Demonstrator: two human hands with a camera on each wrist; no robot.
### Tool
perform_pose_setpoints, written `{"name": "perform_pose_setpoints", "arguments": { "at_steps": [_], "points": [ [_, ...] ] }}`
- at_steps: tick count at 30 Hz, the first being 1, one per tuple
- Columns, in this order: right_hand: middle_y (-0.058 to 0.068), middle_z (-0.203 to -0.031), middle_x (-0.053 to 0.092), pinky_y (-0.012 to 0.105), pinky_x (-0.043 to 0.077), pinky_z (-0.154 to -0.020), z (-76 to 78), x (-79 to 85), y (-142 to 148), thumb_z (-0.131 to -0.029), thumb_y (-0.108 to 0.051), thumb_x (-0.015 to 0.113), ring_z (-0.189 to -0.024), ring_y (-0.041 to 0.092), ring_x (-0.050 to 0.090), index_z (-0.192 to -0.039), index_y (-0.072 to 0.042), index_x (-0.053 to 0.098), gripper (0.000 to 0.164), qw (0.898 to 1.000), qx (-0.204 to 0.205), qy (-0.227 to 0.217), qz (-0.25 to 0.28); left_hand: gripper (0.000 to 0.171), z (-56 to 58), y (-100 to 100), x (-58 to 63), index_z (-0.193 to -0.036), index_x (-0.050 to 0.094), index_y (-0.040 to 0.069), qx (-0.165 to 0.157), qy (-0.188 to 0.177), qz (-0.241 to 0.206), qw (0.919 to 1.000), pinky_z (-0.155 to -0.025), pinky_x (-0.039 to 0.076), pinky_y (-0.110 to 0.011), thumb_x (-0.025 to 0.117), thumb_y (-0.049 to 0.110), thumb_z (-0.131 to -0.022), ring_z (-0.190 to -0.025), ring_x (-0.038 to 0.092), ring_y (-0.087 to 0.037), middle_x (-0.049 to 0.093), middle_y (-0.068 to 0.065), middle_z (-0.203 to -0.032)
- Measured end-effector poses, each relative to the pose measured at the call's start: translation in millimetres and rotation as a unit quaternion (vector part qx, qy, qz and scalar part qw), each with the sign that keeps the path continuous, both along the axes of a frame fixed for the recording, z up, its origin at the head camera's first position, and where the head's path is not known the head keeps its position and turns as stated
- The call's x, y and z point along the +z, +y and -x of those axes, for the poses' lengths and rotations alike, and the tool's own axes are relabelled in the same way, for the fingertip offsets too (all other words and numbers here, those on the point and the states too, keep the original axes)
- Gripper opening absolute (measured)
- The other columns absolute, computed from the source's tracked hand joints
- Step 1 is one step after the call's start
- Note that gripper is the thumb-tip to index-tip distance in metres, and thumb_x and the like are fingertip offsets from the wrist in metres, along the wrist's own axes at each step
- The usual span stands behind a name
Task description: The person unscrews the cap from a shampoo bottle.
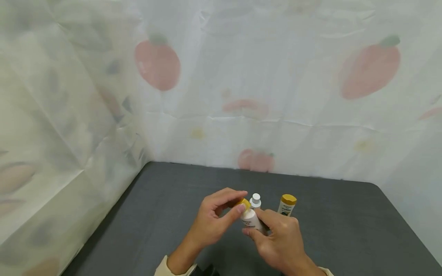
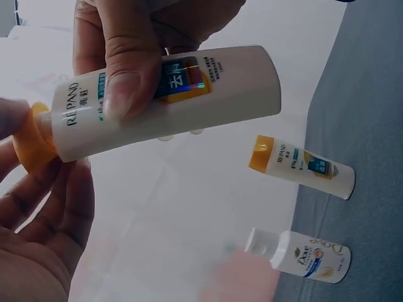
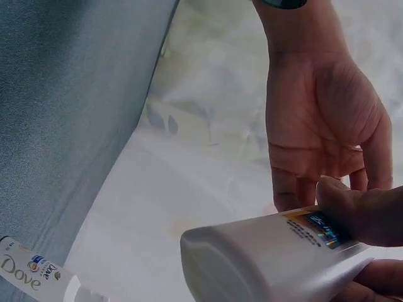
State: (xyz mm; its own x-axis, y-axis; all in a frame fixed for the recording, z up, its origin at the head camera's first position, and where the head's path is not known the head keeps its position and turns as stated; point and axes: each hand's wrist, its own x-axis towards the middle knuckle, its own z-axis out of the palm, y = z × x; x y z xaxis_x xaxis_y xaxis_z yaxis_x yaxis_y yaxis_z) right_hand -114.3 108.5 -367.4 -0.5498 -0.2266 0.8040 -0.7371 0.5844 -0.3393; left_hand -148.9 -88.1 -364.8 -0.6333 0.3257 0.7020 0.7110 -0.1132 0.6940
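Note:
My left hand [image 1: 213, 221] pinches a yellow cap [image 1: 246, 204] between thumb and fingers. The cap stands slanted at the mouth of a white REPAND bottle [image 2: 189, 104], where a bit of the neck shows. My right hand [image 1: 284, 238] grips this bottle round its body, thumb across the label. In the left wrist view the bottle lies nearly sideways, cap end to the left. In the right wrist view its base [image 3: 217, 267] faces the camera, and the cap is hidden there.
Behind the hands, a white Dove bottle [image 1: 256, 200] and a second yellow-capped REPAND bottle [image 1: 287, 205] stand upright on the dark grey table [image 1: 172, 184]. A pale curtain with fruit prints [image 1: 293, 76] hangs along the table's back and left sides.

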Motion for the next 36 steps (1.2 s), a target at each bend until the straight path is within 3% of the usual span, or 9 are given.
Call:
{"name": "perform_pose_setpoints", "arguments": {
  "at_steps": [5,11,19,25,30,36],
  "points": [
    [-0.009,-0.074,0.071,0.010,0.046,-0.052,-1.4,0.4,0,-0.057,-0.013,0.100,-0.062,-0.009,0.057,-0.100,-0.014,0.080,0.047,1.000,-0.004,-0.002,0.000,0.028,0.5,-2,4.3,-0.127,0.070,0.001,0.003,0.004,0.026,0.9996,-0.078,0.062,-0.030,0.058,-0.007,-0.102,-0.095,0.067,-0.010,0.071,-0.018,-0.109],
    [-0.010,-0.075,0.071,0.009,0.045,-0.053,0.0,0.2,-2,-0.058,-0.013,0.101,-0.063,-0.011,0.054,-0.098,-0.014,0.080,0.045,1.000,-0.011,-0.018,0.002,0.022,0.9,-6,7.4,-0.120,0.069,0.001,0.020,-0.010,0.023,0.9995,-0.084,0.064,-0.032,0.065,-0.004,-0.099,-0.099,0.070,-0.008,0.073,-0.021,-0.107],
    [-0.007,-0.081,0.075,0.009,0.050,-0.057,2.8,0.3,-3,-0.060,-0.013,0.100,-0.066,-0.006,0.064,-0.099,-0.013,0.081,0.043,0.999,-0.012,-0.050,0.006,0.021,1.1,-16,10.6,-0.116,0.070,0.001,0.033,-0.059,0.011,0.9976,-0.082,0.065,-0.031,0.073,-0.001,-0.095,-0.096,0.073,-0.006,0.074,-0.025,-0.105],
    [-0.003,-0.088,0.079,0.012,0.057,-0.062,4.1,2.0,-7,-0.066,-0.012,0.098,-0.071,0.000,0.072,-0.103,-0.013,0.081,0.041,0.995,0.006,-0.096,0.034,0.031,2.7,-22,5.2,-0.129,0.068,-0.005,0.038,-0.065,0.003,0.9971,-0.088,0.064,-0.030,0.068,0.003,-0.099,-0.106,0.071,-0.006,0.071,-0.029,-0.116],
    [-0.005,-0.089,0.079,0.019,0.059,-0.062,3.5,2.2,-9,-0.068,-0.009,0.096,-0.071,0.000,0.071,-0.104,-0.015,0.081,0.039,0.988,0.023,-0.138,0.066,0.026,4.1,-25,-1.7,-0.126,0.067,-0.006,0.051,-0.066,-0.007,0.9965,-0.084,0.065,-0.030,0.065,0.005,-0.102,-0.101,0.071,-0.005,0.068,-0.029,-0.113],
    [-0.005,-0.084,0.079,0.020,0.058,-0.059,4.8,0.5,-11,-0.069,-0.010,0.096,-0.069,-0.002,0.069,-0.103,-0.014,0.082,0.037,0.983,0.031,-0.161,0.083,0.032,5.6,-27,-10.1,-0.134,0.063,-0.008,0.054,-0.053,-0.023,0.9969,-0.085,0.065,-0.030,0.061,0.000,-0.103,-0.098,0.072,-0.004,0.066,-0.029,-0.110]
  ]
}}
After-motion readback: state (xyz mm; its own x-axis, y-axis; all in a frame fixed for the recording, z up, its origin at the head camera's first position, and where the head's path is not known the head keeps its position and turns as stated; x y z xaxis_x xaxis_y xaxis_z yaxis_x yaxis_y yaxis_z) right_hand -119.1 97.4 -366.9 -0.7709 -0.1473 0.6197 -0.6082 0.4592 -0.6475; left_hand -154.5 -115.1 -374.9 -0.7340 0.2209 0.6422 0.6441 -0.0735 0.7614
